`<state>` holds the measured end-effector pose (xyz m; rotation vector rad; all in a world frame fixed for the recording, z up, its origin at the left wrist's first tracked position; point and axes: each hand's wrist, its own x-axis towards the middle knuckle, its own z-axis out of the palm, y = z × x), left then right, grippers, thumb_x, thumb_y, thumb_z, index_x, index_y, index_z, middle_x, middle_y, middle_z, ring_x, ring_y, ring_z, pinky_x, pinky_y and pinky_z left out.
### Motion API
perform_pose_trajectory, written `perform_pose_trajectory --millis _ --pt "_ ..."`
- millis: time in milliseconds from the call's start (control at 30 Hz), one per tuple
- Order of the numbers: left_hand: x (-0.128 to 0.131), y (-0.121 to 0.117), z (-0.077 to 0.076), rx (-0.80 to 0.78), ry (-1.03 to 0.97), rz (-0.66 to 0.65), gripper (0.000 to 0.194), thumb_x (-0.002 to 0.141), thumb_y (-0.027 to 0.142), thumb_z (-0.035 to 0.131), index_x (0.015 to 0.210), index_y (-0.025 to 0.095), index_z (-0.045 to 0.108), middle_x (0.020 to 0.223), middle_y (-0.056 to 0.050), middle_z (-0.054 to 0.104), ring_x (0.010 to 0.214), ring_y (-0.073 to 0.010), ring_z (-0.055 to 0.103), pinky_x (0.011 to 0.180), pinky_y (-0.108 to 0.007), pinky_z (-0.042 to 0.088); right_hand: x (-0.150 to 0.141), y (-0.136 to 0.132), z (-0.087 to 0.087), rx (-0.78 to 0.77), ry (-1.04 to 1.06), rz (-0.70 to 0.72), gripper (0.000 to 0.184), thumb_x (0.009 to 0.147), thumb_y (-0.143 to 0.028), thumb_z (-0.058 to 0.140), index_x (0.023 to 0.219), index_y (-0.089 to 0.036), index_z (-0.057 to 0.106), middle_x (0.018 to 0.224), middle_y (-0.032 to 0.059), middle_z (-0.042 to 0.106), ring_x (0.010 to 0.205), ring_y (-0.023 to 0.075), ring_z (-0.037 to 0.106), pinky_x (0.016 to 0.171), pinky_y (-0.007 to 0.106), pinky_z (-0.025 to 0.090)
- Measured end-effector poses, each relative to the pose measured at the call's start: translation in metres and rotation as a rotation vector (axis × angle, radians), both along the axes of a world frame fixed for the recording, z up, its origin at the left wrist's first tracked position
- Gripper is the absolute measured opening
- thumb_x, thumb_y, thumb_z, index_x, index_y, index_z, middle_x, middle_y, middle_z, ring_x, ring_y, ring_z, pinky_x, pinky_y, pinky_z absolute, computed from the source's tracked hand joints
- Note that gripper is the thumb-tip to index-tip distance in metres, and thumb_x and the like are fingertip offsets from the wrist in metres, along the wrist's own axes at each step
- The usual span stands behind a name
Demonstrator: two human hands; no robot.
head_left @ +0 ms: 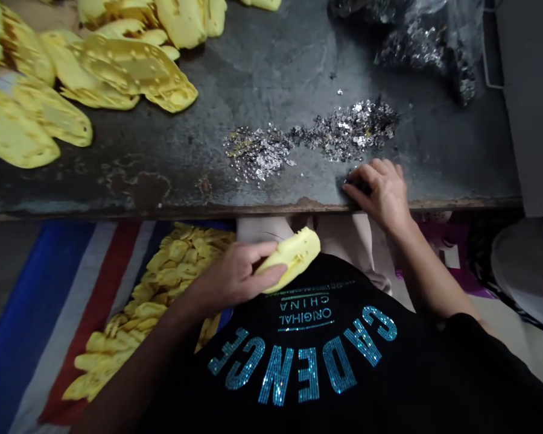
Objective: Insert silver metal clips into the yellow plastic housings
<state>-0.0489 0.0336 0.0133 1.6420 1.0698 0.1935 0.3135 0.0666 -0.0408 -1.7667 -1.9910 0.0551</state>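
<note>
My left hand is closed around a yellow slipper-shaped moulded piece, held in front of the black shirt below the table edge. One end of the piece is jagged, and small holes show in its side. My right hand rests at the front of the dark table with thumb and fingers pinched together. Whatever lies between those fingertips is too small and shaded to name. Just beyond them spreads a pile of tiny silvery metal pieces, with a second heap of metal pieces joined to its left.
More yellow moulded pieces lie stacked on the table at the back left. Clear plastic bags of metal bits stand at the back right. Below left, many yellow pieces fill a striped sack. A grey panel borders the right.
</note>
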Motion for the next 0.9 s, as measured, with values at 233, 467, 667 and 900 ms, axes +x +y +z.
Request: perform_pose_trajectory --millis 233,467,667,900 --pt "0.009 -0.014 -0.002 -0.181 -0.018 0.136 0.048 0.096 0.064 0.085 0.116 0.02 0.079 0.095 -0.004 0.081 0.08 -0.0211 0.074 0.066 -0.027 0.06 0.006 -0.011 0.005 0.061 0.124 0.202 0.014 0.11 -0.03 0.074 0.108 -0.028 0.088 0.097 0.0055 0.08 0.098 0.0301 0.073 0.09 0.046 0.053" --pt "0.036 -0.016 -0.003 -0.214 -0.385 0.463 0.055 0.103 0.059 0.086 0.14 0.023 0.068 0.108 -0.005 0.081 0.07 -0.0169 0.073 0.054 -0.025 0.063 -0.023 -0.041 0.049 0.091 0.484 0.387 0.009 0.11 -0.025 0.082 0.113 -0.031 0.089 0.102 0.0006 0.09 0.091 0.0223 0.083 0.084 0.039 0.059" --pt "0.049 -0.024 -0.004 -0.239 -0.595 0.519 0.042 0.108 0.051 0.082 0.138 0.026 0.068 0.105 -0.003 0.08 0.064 -0.0156 0.074 0.048 -0.022 0.06 -0.044 -0.059 0.064 0.072 0.581 0.455 0.014 0.107 -0.022 0.086 0.116 -0.032 0.089 0.103 0.0005 0.091 0.09 0.0229 0.084 0.083 0.04 0.068" --pt "0.051 -0.033 0.0 -0.246 -0.664 0.543 0.036 0.107 0.047 0.083 0.131 0.027 0.066 0.113 -0.003 0.081 0.072 -0.0196 0.082 0.048 -0.024 0.065 -0.051 -0.059 0.066 0.087 0.579 0.513 0.015 0.104 -0.019 0.087 0.114 -0.031 0.088 0.101 0.0013 0.089 0.091 0.0236 0.085 0.082 0.041 0.071"
